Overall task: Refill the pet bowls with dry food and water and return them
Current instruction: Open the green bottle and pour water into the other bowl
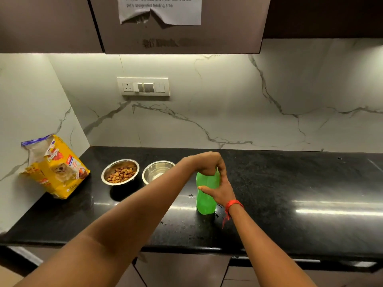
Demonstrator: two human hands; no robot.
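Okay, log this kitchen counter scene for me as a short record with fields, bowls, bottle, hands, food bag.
food bowl: steel, holds kibble, on the black counter
second bowl: steel, right of the food bowl, no kibble; water not discernible
bottle: green, upright on counter
left hand: closed over bottle top
right hand: gripping bottle body
food bag: yellow, torn open, far left, leaning on wall

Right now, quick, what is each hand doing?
Left hand: closed over the top of the green bottle.
Right hand: fingers wrapped around the green bottle's middle, holding it upright on the counter.
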